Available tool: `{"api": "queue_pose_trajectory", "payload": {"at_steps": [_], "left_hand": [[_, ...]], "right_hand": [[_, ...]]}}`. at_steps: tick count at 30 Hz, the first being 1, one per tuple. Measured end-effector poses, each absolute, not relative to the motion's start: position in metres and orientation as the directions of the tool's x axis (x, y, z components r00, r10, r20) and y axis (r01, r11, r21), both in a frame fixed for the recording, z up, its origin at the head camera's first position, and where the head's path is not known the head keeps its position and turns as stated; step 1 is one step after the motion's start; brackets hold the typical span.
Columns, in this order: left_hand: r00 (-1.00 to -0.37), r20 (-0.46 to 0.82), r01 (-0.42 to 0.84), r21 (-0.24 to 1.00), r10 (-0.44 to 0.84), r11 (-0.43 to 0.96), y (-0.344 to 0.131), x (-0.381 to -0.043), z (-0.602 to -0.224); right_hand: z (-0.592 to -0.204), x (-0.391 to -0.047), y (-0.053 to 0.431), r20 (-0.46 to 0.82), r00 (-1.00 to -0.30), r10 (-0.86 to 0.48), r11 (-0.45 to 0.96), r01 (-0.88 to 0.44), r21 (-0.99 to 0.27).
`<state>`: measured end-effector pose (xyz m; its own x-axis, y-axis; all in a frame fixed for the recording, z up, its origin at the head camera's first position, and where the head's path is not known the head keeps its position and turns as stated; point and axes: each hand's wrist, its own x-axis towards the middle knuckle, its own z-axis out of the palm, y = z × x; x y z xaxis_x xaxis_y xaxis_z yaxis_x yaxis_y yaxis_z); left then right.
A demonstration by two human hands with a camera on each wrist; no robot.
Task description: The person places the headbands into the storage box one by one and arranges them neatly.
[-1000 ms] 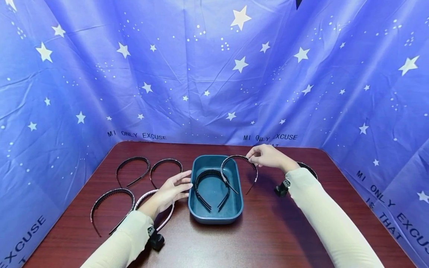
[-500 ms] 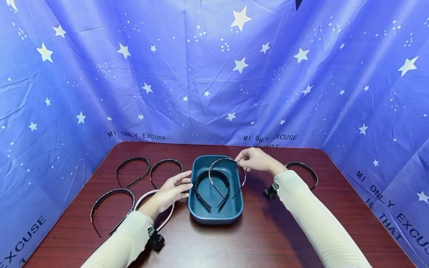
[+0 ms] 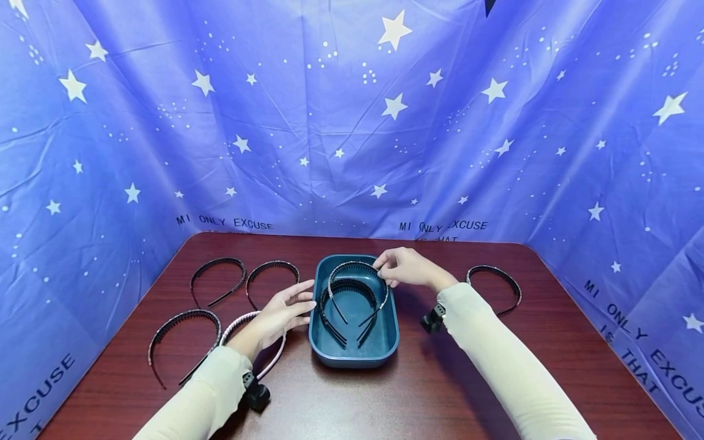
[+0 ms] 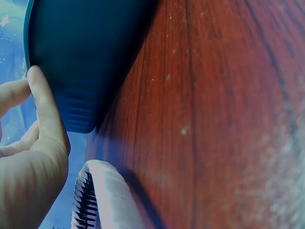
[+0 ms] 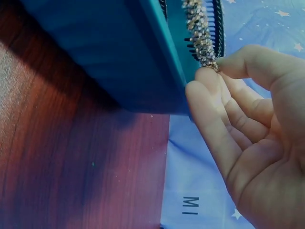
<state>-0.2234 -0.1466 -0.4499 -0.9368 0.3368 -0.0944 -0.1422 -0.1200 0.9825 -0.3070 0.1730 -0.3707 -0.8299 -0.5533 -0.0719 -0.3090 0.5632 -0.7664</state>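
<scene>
Over the teal bin (image 3: 354, 362), my right hand (image 3: 409, 267) pinches a toothed headband (image 3: 345, 264) by the right side of its arch. The right wrist view shows its outer face covered in sparkly stones (image 5: 202, 36), gripped between thumb and fingertips. Beneath it, black toothed headbands (image 3: 328, 325) lie nested inside the bin, their ends toward me. My left hand (image 3: 280, 315) touches the bin's left wall with fairly straight fingers, the fingertips right at the rim in the left wrist view. A pink wrapped headband (image 4: 112, 195) lies under that wrist.
Left of the bin lie a black headband (image 3: 219, 261), a second one (image 3: 269, 264) beside it, and another (image 3: 187, 315) nearer to me. One more headband (image 3: 497, 272) lies at the right on the dark red wooden table (image 3: 352, 406). A starry blue curtain (image 3: 341, 122) surrounds the table.
My right hand has carried the sparkly headband leftward from the bin's right edge to over the nested headbands, uncovering the headband at the right. My left hand has stayed on the bin.
</scene>
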Motion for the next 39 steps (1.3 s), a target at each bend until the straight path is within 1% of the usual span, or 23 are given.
{"api": "queue_pose_trajectory", "payload": {"at_steps": [5,14,27,39], "left_hand": [[-0.938,-0.092,-0.138,0.984,0.335,-0.116,-0.147,-0.223,-0.450],[-0.935,-0.084,-0.130,0.985,0.346,-0.114,-0.148,-0.223,-0.450],[-0.939,-0.090,-0.141,0.981,0.331,-0.132,-0.146,-0.224,-0.450],[-0.940,-0.098,-0.146,0.981,0.327,-0.125,-0.146,-0.223,-0.449]], "right_hand": [[-0.372,-0.306,0.170,-0.087,-0.823,-0.561,0.572,-0.310,-0.760],[-0.369,-0.302,0.159,-0.098,-0.823,-0.560,0.620,-0.338,-0.708],[-0.366,-0.302,0.140,-0.186,-0.838,-0.513,0.710,-0.292,-0.641],[-0.360,-0.304,0.131,-0.254,-0.818,-0.516,0.760,-0.301,-0.576]]}}
